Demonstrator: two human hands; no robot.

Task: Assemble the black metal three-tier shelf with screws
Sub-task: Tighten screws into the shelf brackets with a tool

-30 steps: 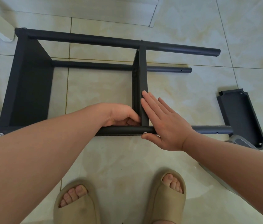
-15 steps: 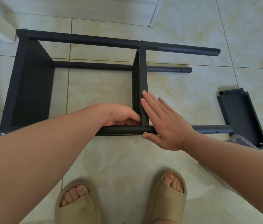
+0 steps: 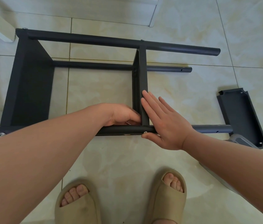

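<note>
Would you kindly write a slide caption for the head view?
Right hand flat against the middle tier of the black shelf, left hand at its joint; third tier lies apart.

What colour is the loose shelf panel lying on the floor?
The loose shelf panel is black; the head view shows it best.

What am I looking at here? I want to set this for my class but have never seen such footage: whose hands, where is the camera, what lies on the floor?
No machine: a person wears a camera on the head, looking down at their own hands. On the tiled floor lies a half-built black shelf frame on its side, two tiers fitted. The right hand presses flat against the middle tier, thumb beside a screw. The left hand curls into the corner; anything it holds is hidden. A third tier lies loose at the right.
</note>
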